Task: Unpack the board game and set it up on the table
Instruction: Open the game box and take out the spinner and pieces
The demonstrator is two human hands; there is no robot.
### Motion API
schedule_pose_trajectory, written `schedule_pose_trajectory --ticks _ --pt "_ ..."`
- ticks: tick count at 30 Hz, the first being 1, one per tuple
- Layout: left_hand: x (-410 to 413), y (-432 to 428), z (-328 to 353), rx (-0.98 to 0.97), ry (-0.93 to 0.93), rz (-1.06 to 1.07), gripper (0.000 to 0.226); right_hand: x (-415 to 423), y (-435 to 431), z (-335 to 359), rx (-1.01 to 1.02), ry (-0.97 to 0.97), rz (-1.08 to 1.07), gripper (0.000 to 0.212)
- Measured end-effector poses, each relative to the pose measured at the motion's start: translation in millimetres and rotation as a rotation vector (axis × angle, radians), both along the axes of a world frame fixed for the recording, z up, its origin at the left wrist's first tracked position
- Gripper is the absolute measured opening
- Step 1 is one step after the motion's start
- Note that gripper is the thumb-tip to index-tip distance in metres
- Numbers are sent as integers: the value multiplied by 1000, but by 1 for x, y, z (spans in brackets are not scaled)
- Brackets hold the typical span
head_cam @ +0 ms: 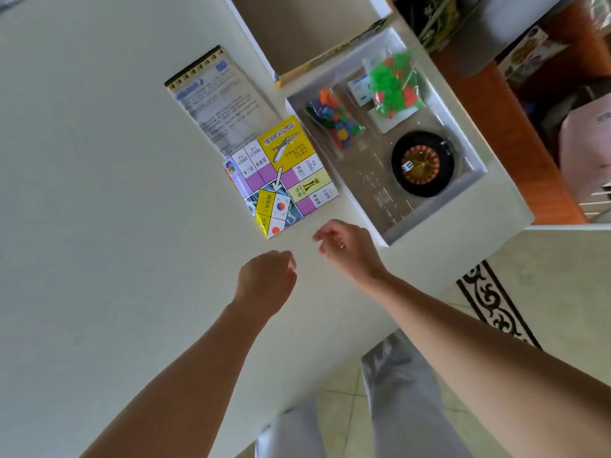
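Both hands hover above the table [99, 193], holding nothing: left hand [264, 277] with fingers curled under, right hand [345, 247] loosely curled. Just beyond lies the folded game board [281, 180], overlapping a rule sheet [218, 97], beside the box tray [476, 160] containing a roulette wheel [421, 163].

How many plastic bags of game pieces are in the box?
2: the mixed-colour bag at the left edge of the tray; the green bag toward its far corner. More may hide beneath.
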State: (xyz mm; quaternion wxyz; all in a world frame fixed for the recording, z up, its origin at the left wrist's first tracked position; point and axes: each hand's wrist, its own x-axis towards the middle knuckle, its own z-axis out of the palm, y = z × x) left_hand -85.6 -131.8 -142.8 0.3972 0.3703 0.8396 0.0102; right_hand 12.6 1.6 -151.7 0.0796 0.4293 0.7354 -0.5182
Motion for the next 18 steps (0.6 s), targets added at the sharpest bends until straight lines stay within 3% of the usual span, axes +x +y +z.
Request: schedule_pose_trajectory --ticks 4,9,14,18 --pt "15 62 13 216 9 99 21 15 79 6 153 57 -68 17" --pt "40 154 8 316 4 82 22 47 185 -3 336 -97 -67 20" --pt "51 237 -6 252 52 29 37 75 255 -11 337 -315 26 35" --pt "58 278 -17 118 146 3 36 82 271 -19 303 -296 155 37"
